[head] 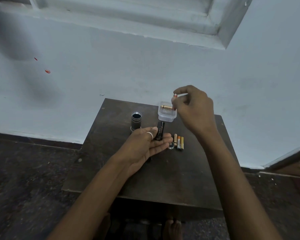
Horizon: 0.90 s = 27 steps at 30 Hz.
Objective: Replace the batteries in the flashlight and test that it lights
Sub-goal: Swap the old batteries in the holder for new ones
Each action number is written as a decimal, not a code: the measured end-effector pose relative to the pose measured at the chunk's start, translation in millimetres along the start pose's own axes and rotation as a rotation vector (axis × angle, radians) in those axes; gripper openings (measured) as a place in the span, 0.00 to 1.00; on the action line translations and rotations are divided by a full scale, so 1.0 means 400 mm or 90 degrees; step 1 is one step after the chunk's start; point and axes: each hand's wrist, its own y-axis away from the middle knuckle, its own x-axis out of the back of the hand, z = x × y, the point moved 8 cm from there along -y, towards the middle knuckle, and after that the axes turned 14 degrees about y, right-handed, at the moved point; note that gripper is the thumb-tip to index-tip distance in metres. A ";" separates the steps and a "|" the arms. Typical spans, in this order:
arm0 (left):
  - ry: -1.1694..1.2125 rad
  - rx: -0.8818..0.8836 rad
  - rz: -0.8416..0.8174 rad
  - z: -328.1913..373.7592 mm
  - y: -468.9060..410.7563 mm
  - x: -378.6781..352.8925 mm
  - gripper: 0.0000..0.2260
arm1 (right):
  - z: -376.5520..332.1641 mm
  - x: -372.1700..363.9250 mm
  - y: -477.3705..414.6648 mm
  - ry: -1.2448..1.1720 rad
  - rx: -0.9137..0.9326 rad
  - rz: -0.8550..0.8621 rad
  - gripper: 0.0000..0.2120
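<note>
R hand [193, 110] pinches battery [174, 99] over tub [166, 116]; L hand [145, 142] cradles holder [159, 131].

Nothing legible here: faint pale lettering runs along the black battery holder [159, 133] in the left hand [146, 144], far too small and blurred to read.

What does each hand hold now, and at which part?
The right hand pinches a battery near its upper end, above the plastic box. The left hand holds the black battery holder by its lower part, against palm and thumb.
</note>
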 end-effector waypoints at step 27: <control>-0.034 0.002 -0.011 0.004 0.011 -0.010 0.13 | 0.036 -0.070 0.155 -0.015 0.071 -0.186 0.28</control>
